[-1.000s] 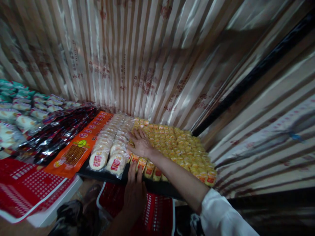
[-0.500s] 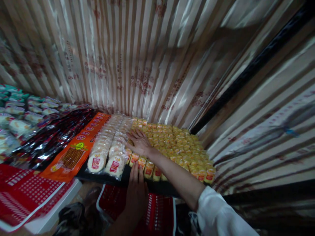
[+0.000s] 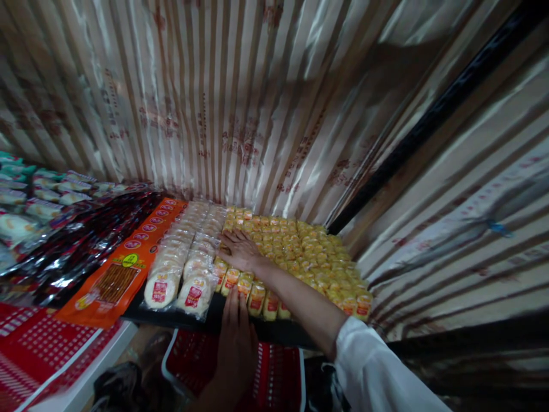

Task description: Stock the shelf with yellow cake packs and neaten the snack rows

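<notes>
My right hand (image 3: pixel 241 250), at the end of a white sleeve, lies with spread fingers on small yellow wrapped cakes (image 3: pixel 300 252) packed in tight rows. Its fingertips come close to the stacked round white crackers (image 3: pixel 160 289) in clear wrappers. Lower down, my left hand (image 3: pixel 237 337) is stretched out, fingers together and straight. Its fingertips touch or nearly touch the front faces of the cakes at the shelf's edge. Neither hand grips anything.
Beside the crackers lies an orange snack packet (image 3: pixel 114 283), then dark shiny packets (image 3: pixel 81 246) and white-green packets (image 3: pixel 43 209). Red baskets stand below, one at the left (image 3: pixel 34 349) and one under the black shelf (image 3: pixel 146 316). Striped plastic sheeting (image 3: pixel 193 103) hangs behind.
The camera view has shifted slightly, so the goods appear a little further left and lower. Both hands keep nearly the same places on the cakes.
</notes>
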Demonstrator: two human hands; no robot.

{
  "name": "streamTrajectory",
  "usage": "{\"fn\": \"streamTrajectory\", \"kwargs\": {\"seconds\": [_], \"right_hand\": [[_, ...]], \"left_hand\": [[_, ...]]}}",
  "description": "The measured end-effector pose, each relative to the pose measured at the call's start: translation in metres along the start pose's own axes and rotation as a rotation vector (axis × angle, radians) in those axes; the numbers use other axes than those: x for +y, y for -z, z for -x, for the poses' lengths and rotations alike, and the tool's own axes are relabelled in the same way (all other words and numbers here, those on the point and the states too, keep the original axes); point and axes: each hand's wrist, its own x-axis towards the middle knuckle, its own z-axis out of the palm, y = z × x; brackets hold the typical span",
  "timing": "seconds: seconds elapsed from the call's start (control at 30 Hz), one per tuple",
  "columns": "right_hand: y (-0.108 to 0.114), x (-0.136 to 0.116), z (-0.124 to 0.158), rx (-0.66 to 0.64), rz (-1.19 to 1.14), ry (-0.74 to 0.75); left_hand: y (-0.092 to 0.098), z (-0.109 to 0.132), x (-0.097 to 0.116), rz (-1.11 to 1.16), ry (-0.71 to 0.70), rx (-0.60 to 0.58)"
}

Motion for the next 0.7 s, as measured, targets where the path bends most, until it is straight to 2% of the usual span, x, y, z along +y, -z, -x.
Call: {"fn": "streamTrajectory", "kwargs": {"seconds": [0.17,0.27,0.5,0.7], "right_hand": [[0.000,-0.001,-0.013,0.096,0.013,-0.029],[-0.004,-0.001,-0.019,0.091,0.022,-0.068],[-0.007,0.002,-0.018,0.067,0.021,-0.031],[0.000,0.004,-0.030,0.147,0.022,-0.104]], "left_hand": [[-0.002,0.000,-0.001,-0.004,0.003,0.018],[0.001,-0.001,-0.001,-0.011,0.010,0.006],[0.002,-0.003,0.001,-0.005,-0.004,0.008],[0.001,-0.002,0.001,0.005,0.005,0.012]]}}
